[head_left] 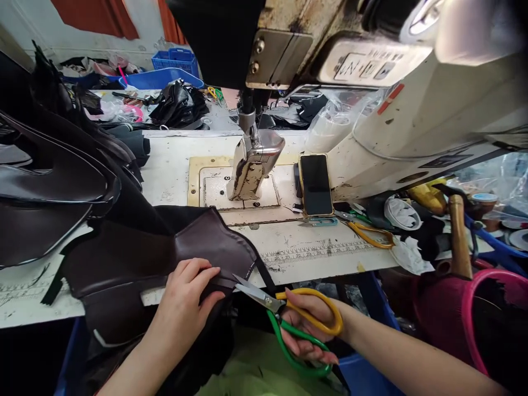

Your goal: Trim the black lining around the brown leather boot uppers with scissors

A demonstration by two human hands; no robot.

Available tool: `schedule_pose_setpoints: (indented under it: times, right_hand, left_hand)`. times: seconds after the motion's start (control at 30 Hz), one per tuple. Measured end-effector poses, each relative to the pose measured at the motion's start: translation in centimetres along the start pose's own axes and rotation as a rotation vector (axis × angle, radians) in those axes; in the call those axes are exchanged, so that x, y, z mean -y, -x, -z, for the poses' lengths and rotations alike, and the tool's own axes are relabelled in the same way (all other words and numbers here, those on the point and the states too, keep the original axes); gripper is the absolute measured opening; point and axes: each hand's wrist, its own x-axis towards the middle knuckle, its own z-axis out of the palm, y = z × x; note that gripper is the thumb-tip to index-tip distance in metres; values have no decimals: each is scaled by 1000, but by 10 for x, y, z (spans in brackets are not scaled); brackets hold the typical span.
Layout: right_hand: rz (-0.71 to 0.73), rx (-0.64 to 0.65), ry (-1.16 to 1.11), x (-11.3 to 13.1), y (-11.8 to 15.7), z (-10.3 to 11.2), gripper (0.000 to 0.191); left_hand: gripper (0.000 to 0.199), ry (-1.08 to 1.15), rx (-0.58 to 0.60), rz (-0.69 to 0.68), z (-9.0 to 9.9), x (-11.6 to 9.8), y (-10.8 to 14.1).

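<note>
A dark brown leather-like piece (206, 242) lies over the front edge of the sewing table, its seams and pale edges visible. My left hand (185, 291) pinches its near edge between thumb and fingers. In my right hand (309, 324) is a pair of scissors (270, 302) with one yellow and one green handle. Their blades are parted a little and point left, with the tips at the edge of the piece close to my left fingers. Whether the blades have material between them I cannot tell.
Behind the piece rises the sewing machine's post (253, 165). A phone (315, 184), small thread snips (318, 222) and yellow-handled scissors (371, 235) lie to the right. More dark pieces (49, 181) are heaped at left. A wooden-handled tool (458, 236) stands by a pink bucket (470, 308).
</note>
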Motion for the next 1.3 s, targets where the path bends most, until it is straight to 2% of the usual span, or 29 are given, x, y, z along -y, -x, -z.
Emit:
schedule_pose_setpoints:
  times: [0.13,0.33,0.43,0.53,0.67,0.8,0.87,1.0,1.3]
  right_hand:
    - [-39,-101,47,7,2,-6,89]
    - [-19,-185,106,14,-1,-18,74]
    - [-40,-252,153,22,0,-25,72]
    - [-94,-394,292,32,4,-43,73]
    - [-122,-646,600,46,7,-75,71]
    - [-276,-801,760,57,7,-96,67]
    - [-308,-773,741,61,8,-99,64]
    - [-256,-645,636,66,8,-94,68]
    - [-222,-556,557,68,-5,-86,68]
  left_hand:
    - [24,20,-6,3,-1,1,-2]
    - [23,12,-28,-25,0,5,-3]
    - [22,-54,-49,-59,0,-2,0]
    - [22,-182,-157,-66,-7,-21,7]
    - [16,-241,-290,3,-23,-47,9]
    - [13,-209,-372,32,-33,-51,6]
    - [17,-167,-420,0,-35,-47,8]
    - [27,-70,-506,-45,-37,-40,21]
    - [30,49,-586,-9,-39,-34,32]
